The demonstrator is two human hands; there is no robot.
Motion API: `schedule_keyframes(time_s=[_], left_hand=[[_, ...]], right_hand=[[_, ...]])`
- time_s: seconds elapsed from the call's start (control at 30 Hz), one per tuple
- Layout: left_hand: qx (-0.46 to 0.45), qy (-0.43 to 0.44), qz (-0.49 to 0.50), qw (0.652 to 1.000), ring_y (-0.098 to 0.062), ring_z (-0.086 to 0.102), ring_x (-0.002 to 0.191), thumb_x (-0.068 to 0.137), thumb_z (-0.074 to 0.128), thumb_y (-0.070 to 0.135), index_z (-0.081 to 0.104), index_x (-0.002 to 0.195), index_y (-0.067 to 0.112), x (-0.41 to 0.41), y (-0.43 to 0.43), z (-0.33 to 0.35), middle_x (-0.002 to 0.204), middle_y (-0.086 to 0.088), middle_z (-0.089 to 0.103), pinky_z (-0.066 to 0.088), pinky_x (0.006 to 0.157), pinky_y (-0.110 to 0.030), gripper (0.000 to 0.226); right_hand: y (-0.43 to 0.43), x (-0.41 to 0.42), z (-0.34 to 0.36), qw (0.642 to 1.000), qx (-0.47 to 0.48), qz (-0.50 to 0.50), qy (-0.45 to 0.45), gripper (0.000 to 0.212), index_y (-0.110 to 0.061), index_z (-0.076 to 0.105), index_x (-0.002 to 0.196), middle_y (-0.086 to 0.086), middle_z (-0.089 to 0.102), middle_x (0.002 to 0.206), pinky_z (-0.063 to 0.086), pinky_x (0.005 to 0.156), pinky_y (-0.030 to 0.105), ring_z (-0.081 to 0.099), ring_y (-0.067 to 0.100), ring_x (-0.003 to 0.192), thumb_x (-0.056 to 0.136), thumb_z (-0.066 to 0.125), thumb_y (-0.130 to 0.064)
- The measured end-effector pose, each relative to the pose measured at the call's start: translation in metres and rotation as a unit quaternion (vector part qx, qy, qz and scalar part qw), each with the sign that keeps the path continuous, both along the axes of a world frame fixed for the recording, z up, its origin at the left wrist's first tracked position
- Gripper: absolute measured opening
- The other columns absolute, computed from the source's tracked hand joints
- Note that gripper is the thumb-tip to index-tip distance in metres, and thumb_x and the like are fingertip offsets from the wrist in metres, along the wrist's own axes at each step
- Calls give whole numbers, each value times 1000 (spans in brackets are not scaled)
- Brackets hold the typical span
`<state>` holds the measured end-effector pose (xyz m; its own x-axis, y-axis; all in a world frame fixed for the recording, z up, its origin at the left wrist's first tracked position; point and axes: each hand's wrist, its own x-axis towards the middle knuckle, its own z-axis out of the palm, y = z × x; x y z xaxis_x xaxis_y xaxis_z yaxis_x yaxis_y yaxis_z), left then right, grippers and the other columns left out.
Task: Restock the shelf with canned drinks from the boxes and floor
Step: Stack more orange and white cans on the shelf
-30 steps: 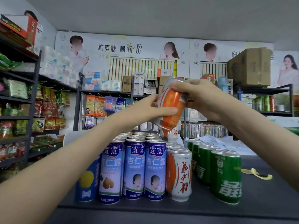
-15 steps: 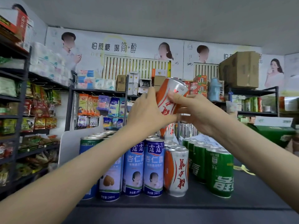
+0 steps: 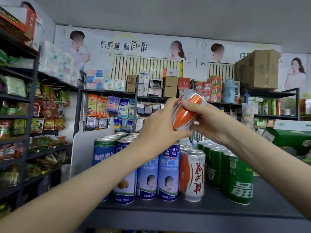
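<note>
I hold the orange-and-silver can (image 3: 186,111) tilted above the shelf (image 3: 185,211). My left hand (image 3: 158,130) grips its lower end and my right hand (image 3: 210,121) curls round its side.

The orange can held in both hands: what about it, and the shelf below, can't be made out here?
- Head view, orange can: its print is blurred and partly covered by the left hand and right hand.
- Head view, rows behind the front blue cans: hidden by the front cans and the left forearm, so no count.
- Head view, floor: cut off below the bottom edge.
</note>
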<state>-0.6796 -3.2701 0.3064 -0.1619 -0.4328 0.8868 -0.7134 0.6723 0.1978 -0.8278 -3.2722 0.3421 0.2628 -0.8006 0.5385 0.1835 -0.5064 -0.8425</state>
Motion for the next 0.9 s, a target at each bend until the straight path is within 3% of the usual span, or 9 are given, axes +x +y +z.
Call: schedule_keyframes(time_s=[0.13,0.3,0.4,0.47,0.5,0.57,0.67,0.77,0.9], left_hand=[[59,8,-55,997,-13,56,101,70,79,46,25,141,36,3,-4,-6,121,5,55,47,85,-26,90],[78,39,-50,995,-10,45,115,68,79,49,29,142,29,1,-8,0,132,5,44,42,92,-28,92],[159,51,-115,979,-4,53,104,70,78,47,36,138,27,5,-10,8,124,10,50,47,84,-21,82],[220,58,-166,960,-6,63,97,72,77,45,40,136,28,8,-10,13,122,6,59,54,84,-27,76],[224,56,-163,959,-7,65,94,73,77,44,41,136,28,9,-10,15,121,6,61,56,83,-27,74],[189,58,-131,971,-1,64,86,73,76,45,43,133,27,7,-8,15,113,10,61,54,71,-14,71],[100,65,-47,992,2,56,76,72,76,48,46,129,25,1,-4,9,99,13,57,45,58,-7,69],[62,41,-7,997,-6,54,80,70,77,49,43,130,25,-3,-4,4,97,14,51,46,66,-15,73],[142,-56,-26,988,-4,51,92,71,75,53,36,138,28,7,-7,9,119,10,57,41,74,-17,81]], right_hand=[[0,-8,3,996,5,-58,75,44,-12,65,105,0,74,87,56,66,29,70,15,84,65,74,-27],[-3,-11,1,999,1,-40,-1,32,-5,66,99,5,74,88,58,66,28,71,17,83,69,72,-17],[-4,-14,2,999,-3,-18,-32,36,-2,63,102,8,74,93,58,71,31,71,20,89,69,69,-14],[-2,-16,2,999,-12,0,-30,39,1,61,107,10,73,96,58,71,30,71,21,90,70,67,-13],[-1,-16,3,999,-15,8,-32,39,2,61,108,11,73,99,58,71,29,70,22,92,71,66,-12],[0,-16,2,999,-12,17,-40,38,2,61,108,12,72,102,57,71,28,70,21,93,74,65,-14],[1,-8,-1,999,0,-24,21,45,-8,61,113,6,72,103,58,68,28,69,14,92,76,67,-33],[0,0,-5,993,-9,-87,76,45,-14,61,114,2,73,99,56,62,27,70,11,84,77,70,-36],[-8,-4,-5,990,18,-128,52,32,-6,62,106,8,72,92,56,64,31,69,20,82,80,72,-20]])
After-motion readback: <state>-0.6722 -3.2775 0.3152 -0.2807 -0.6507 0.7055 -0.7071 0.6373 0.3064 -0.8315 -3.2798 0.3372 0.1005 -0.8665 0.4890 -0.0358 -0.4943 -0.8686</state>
